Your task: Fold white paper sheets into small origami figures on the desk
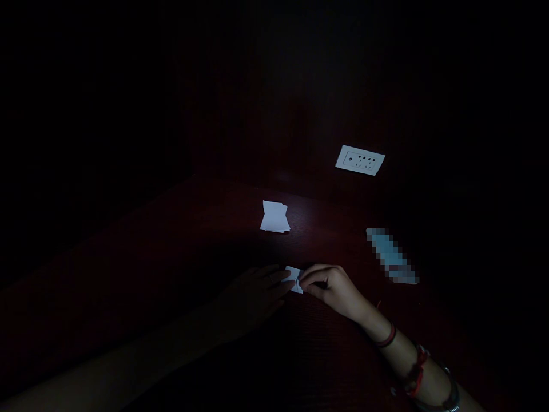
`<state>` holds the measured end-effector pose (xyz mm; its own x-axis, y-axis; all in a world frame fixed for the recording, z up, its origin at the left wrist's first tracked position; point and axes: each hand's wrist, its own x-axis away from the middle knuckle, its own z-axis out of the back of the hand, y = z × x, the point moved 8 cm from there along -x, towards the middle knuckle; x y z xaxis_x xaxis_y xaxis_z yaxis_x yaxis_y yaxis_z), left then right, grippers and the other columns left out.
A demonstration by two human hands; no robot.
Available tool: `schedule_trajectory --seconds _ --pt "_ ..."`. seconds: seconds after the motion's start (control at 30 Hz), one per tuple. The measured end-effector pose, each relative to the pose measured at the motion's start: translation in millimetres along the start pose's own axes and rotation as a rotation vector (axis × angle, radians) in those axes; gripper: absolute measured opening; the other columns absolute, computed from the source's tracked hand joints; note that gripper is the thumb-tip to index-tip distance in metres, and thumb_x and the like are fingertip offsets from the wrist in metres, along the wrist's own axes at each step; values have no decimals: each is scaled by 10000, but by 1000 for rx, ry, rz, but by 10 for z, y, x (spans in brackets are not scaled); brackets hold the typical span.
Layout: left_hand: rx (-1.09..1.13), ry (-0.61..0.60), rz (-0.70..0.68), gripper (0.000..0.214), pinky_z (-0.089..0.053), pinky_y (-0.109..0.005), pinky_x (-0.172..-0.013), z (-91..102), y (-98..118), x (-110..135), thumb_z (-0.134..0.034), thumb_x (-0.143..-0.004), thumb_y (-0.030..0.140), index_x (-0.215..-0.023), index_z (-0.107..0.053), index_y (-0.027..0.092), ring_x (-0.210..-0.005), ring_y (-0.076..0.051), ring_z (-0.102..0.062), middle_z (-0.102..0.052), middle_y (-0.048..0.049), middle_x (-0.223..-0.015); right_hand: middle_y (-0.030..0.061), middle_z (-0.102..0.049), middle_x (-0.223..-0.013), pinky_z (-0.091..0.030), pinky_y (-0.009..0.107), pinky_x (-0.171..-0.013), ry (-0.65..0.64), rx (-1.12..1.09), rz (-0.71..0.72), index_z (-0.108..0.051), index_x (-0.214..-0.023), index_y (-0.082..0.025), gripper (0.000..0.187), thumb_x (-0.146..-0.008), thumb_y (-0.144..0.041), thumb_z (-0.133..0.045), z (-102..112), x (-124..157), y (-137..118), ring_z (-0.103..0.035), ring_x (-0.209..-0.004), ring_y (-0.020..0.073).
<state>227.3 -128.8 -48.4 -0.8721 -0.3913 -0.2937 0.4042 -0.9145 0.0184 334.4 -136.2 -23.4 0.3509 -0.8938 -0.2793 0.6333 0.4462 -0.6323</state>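
Note:
A small piece of white paper (295,273), which looks folded or creased, lies on the dark reddish table between my hands. My left hand (261,289), deep in shadow, rests with its fingers stretched out, their tips on the paper's left part. From the right, my right hand (332,286) has its thumb and fingers closed in a pinch at the paper's right edge. Farther back on the table lies a small stack of white paper pieces (275,217), pinched in at the sides, with edges not quite lined up. Neither hand touches that stack.
To the right on the table (330,229) is a flat, bluish oblong thing (391,256), blurred out by pixels. Behind, a white socket plate (360,160) is set in the dark upright surface. Most of the surroundings are too dark to make out.

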Motion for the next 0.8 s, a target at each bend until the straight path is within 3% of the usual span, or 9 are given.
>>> schedule_trajectory --seconds 0.2,0.4,0.8 --pt "0 -7 12 381 -304 -365 -864 -30 0 -6 -361 -842 282 -1218 -300 285 -1141 -199 -306 -354 40 -1264 16 -595 -801 -422 214 -654 34 59 -4 -589 -882 -179 172 -729 -136 -522 19 -13 17 -544 -708 115" --pt "-17 19 -2 361 -300 -368 -863 -27 3 -5 -361 -842 296 -1201 -332 282 -1128 -205 -324 -388 27 -1239 24 -606 -793 -424 215 -683 18 70 46 -615 -772 -171 152 -762 -121 -472 -5 -18 1 -557 -729 112" --pt "-1 19 28 346 -300 -362 -869 -30 -11 10 -342 -849 289 -1195 -341 282 -1131 -193 -326 -392 40 -1238 18 -605 -879 -416 231 -758 -76 184 186 -620 -836 -176 214 -721 -63 -480 -14 28 -186 -535 -815 113"
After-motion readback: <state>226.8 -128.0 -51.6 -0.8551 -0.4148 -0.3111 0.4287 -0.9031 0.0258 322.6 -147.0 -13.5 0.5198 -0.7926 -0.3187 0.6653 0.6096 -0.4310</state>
